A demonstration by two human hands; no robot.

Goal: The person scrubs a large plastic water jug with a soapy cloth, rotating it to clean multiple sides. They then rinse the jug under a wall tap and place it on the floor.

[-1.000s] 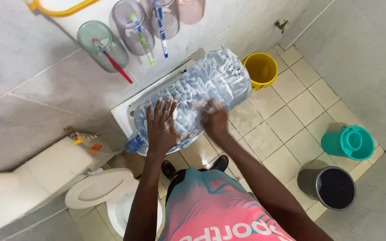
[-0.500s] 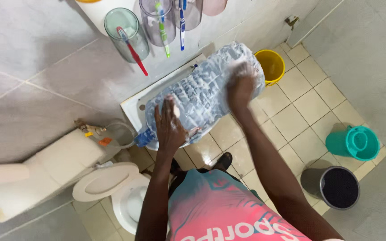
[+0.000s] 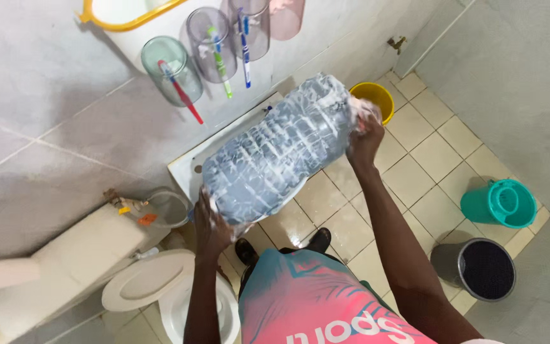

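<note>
**A:** Start with what is nearest you. Your left hand sits at about seven o'clock from the middle of the big soapy water bottle, fingers spread and wrapped under its lower end. Keep that palm cupped beneath it; the plastic looks slick with suds, so I judge a flat hand would let it slide.

**B:** And the other hand?

**A:** Your right hand is at two o'clock, at the bottle's far end, closed over what looks like a foamy cloth or sponge, though I cannot tell which. Your arm reaches out long and nearly straight from the shoulder. Bend the elbow a little, and your rubbing strokes should come more easily.

**B:** Where is the bottle resting?

**A:** It lies tilted across the white sink, its far end raised toward the yellow bucket at one o'clock. I cannot tell whether it touches the rim. Hold it over the basin so the suds drip there.

**B:** Anything further out?

**A:** Toothbrush cups hang on the wall at eleven o'clock.
</note>
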